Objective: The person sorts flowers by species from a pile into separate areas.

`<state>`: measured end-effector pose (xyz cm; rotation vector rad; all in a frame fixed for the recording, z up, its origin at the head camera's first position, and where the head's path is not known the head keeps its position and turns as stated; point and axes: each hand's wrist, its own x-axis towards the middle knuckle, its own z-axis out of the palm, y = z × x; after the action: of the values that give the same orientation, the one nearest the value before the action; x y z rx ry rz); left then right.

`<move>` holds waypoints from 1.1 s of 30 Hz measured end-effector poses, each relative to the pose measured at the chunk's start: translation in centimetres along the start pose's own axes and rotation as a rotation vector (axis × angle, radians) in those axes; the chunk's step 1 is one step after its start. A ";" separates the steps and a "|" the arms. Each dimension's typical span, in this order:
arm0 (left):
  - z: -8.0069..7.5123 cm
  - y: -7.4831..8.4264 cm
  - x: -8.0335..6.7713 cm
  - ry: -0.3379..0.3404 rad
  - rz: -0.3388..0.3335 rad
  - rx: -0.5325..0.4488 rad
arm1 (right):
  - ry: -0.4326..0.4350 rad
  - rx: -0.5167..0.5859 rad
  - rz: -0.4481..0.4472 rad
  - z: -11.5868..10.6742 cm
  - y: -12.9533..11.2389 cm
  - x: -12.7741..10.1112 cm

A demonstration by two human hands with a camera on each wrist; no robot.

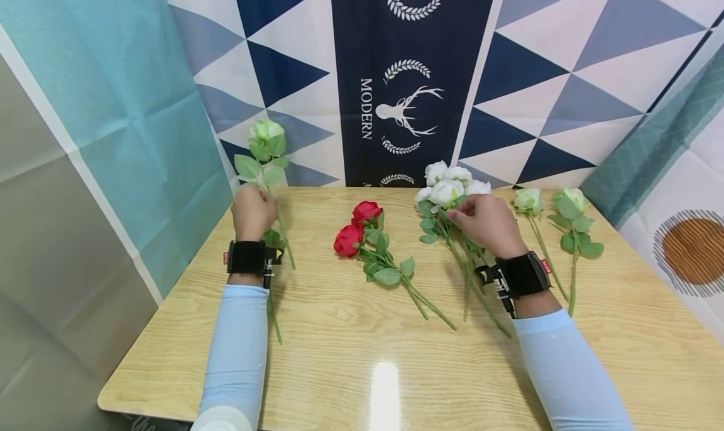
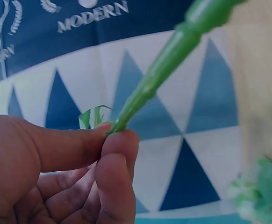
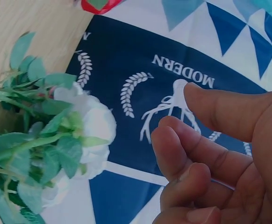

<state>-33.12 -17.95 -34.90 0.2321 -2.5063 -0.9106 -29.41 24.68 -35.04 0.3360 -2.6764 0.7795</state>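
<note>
In the head view my left hand [image 1: 254, 212] pinches the stem of a pale green rose [image 1: 267, 131], its bloom upright above the fist. The left wrist view shows that green stem [image 2: 150, 81] between thumb and forefinger. A second stem [image 1: 275, 318] with leaves lies partly hidden behind this arm. My right hand [image 1: 489, 223] is over a bunch of white roses [image 1: 448, 191] at the back right. In the right wrist view its thumb and loosely bent fingers [image 3: 173, 144] stand apart with nothing between them, beside the white blooms [image 3: 96, 126].
Red roses [image 1: 349, 239] with crossed stems lie on the wooden table [image 1: 328, 362] between the hands. Two pale green roses [image 1: 528, 200] lie at the right, partly beyond the right wrist. A patterned cloth [image 1: 396, 54] hangs along the table's back edge.
</note>
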 end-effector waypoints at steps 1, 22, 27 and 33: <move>-0.1 0.4 -0.2 0.006 0.007 -0.006 | 0.004 0.003 -0.003 -0.1 -0.2 -0.1; 1.6 7.9 -3.9 -0.010 0.329 -0.266 | 0.118 0.026 -0.170 -1.6 -6.2 -2.2; 3.3 8.6 -4.6 -0.161 0.401 -0.424 | 0.095 0.039 -0.232 -1.1 -7.2 -2.8; 5.1 9.4 -5.5 -0.346 0.522 -0.587 | 0.102 0.049 -0.270 -0.6 -7.6 -2.9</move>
<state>-30.77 -6.19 -34.32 -0.7836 -2.2636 -1.4715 -24.24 19.15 -32.10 0.6365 -2.4529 0.7571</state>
